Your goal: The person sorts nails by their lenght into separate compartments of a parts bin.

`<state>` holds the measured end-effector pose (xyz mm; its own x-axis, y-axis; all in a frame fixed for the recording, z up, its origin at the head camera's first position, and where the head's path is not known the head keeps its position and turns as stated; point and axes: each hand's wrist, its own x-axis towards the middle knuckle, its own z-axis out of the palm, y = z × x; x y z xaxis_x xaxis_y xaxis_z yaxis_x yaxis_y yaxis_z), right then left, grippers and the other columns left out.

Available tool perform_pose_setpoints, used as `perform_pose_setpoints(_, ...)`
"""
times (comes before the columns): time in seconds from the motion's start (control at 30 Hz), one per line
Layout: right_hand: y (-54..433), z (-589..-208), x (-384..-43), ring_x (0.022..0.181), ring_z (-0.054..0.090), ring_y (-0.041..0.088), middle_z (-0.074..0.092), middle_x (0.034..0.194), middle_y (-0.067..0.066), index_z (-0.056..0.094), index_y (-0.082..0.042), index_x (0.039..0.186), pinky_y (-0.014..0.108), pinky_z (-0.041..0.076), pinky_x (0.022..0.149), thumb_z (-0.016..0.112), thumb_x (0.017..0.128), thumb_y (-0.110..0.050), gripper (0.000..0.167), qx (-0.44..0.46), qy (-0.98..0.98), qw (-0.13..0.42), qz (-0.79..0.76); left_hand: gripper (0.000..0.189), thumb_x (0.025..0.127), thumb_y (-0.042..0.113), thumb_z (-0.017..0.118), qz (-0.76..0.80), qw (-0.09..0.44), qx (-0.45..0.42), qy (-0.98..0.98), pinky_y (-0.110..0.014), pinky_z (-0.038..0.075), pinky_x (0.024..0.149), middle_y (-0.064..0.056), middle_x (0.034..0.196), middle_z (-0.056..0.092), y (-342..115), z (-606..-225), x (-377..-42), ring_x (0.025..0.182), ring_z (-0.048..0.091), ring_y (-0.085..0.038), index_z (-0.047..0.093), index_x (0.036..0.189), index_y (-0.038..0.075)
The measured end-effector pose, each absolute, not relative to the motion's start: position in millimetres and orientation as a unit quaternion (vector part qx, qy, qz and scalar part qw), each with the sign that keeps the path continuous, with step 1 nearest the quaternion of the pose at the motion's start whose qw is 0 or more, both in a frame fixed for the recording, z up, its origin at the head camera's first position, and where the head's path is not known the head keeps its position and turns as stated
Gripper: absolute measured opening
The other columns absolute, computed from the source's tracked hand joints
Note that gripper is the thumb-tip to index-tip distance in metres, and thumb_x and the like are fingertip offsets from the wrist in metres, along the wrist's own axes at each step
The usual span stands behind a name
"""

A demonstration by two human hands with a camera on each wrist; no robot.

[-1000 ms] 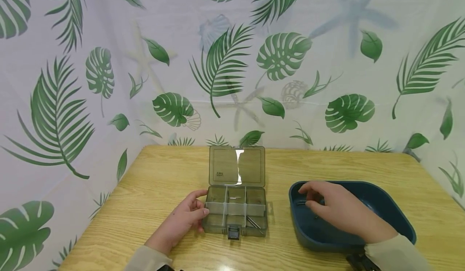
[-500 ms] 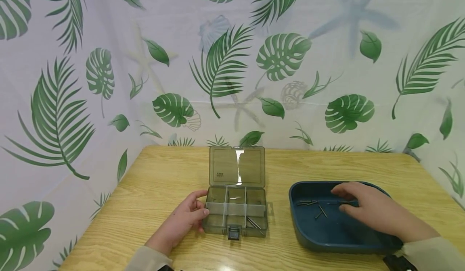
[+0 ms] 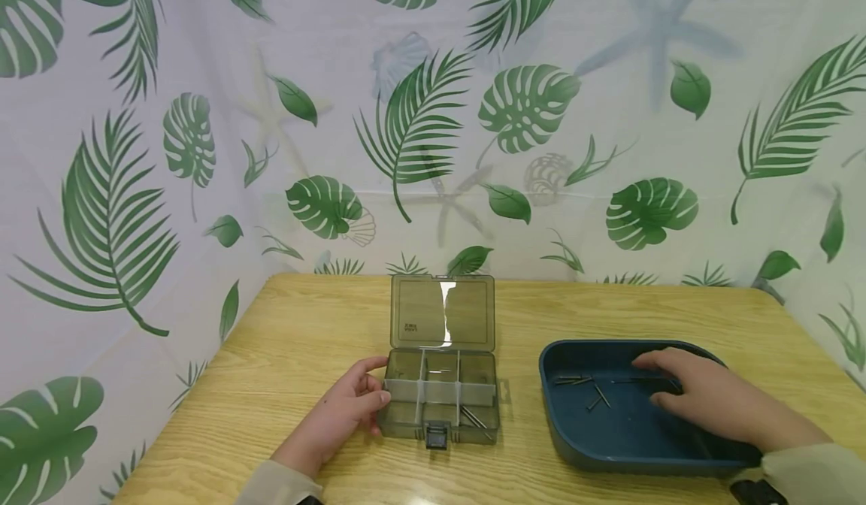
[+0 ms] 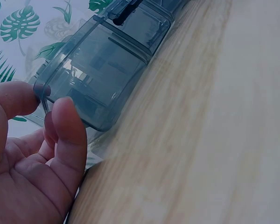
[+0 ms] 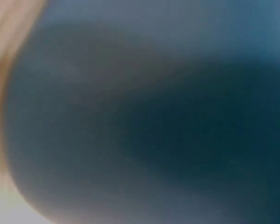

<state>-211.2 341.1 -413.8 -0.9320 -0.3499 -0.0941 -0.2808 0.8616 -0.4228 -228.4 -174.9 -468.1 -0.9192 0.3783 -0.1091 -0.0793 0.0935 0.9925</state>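
Observation:
A smoky clear compartment box (image 3: 438, 392) lies on the table with its lid (image 3: 443, 313) raised. My left hand (image 3: 345, 407) holds its left end, with the thumb (image 4: 67, 119) at the near side and the index finger at a corner. Several thin metal pins (image 3: 473, 418) lie in its front right compartment. My right hand (image 3: 710, 396) hovers inside the blue tray (image 3: 575, 445), thumb and index finger apart. Left of it are several thin nail-like pieces (image 3: 573, 379); another long thin piece (image 3: 632, 380) runs toward the fingers. Contact is hidden.
The wooden table (image 3: 325, 309) carries both containers, with bare wood between them. A leaf-patterned cloth (image 3: 433, 114) hangs behind and to the left. In the right wrist view, the tray wall (image 5: 60, 140) is blurred and fills most of the picture.
My right hand has moved right within the tray, from the pieces at its left end to the thin piece farther right. My left hand has stayed on the box.

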Motion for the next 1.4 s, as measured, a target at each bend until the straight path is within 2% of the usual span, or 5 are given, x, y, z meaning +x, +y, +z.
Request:
perform_pose_setpoints(0.43, 333, -427, -211, 0.115, 0.061, 0.032, 0.063, 0.128, 0.005, 0.064, -0.010, 0.130, 0.053, 0.053, 0.091, 0.077, 0.090, -0.023, 0.044, -0.171, 0.962, 0.089, -0.191, 0.062, 0.099, 0.011, 0.063, 0.658, 0.172, 0.106, 0.726, -0.033, 0.056, 0.059, -0.011, 0.100, 0.048, -176, -471, -231, 0.064, 0.047, -0.016, 0.034, 0.154, 0.005)
perform_pose_setpoints(0.77, 334, -431, -215, 0.111, 0.062, 0.029, 0.065, 0.123, 0.002, 0.067, -0.011, 0.125, 0.051, 0.054, 0.089, 0.077, 0.089, -0.021, 0.038, -0.173, 0.965, 0.081, -0.180, 0.062, 0.099, 0.011, 0.063, 0.658, 0.174, 0.105, 0.725, -0.034, 0.056, 0.060, -0.010, 0.101, 0.047, -177, -470, -230, 0.064, 0.046, -0.015, 0.034, 0.154, 0.005)
perform_pose_setpoints(1.07, 332, -433, -218, 0.099, 0.062, 0.014, 0.060, 0.106, -0.009, 0.071, -0.019, 0.116, 0.038, 0.055, 0.081, 0.077, 0.088, -0.016, 0.028, -0.175, 0.968, 0.095, -0.156, 0.061, 0.100, 0.011, 0.062, 0.658, 0.175, 0.105, 0.725, -0.034, 0.056, 0.060, -0.010, 0.101, 0.048, -178, -471, -231, 0.062, 0.046, -0.016, 0.034, 0.154, 0.006)
perform_pose_setpoints(1.27, 333, -437, -219, 0.098, 0.062, 0.016, 0.058, 0.102, -0.010, 0.071, -0.023, 0.108, 0.040, 0.055, 0.081, 0.078, 0.086, -0.011, 0.026, -0.176, 0.969, 0.100, -0.142, 0.062, 0.100, 0.011, 0.062, 0.660, 0.173, 0.107, 0.724, -0.034, 0.056, 0.060, -0.011, 0.101, 0.048, -178, -470, -230, 0.062, 0.047, -0.015, 0.034, 0.154, 0.005)
perform_pose_setpoints(1.4, 336, -437, -218, 0.097, 0.061, 0.016, 0.057, 0.102, -0.012, 0.071, -0.026, 0.110, 0.039, 0.055, 0.079, 0.079, 0.085, -0.011, 0.030, -0.200, 0.967, 0.095, -0.128, 0.062, 0.099, 0.011, 0.062, 0.660, 0.175, 0.104, 0.723, -0.034, 0.056, 0.060, -0.010, 0.101, 0.048, -177, -469, -229, 0.063, 0.047, -0.015, 0.034, 0.154, 0.006)
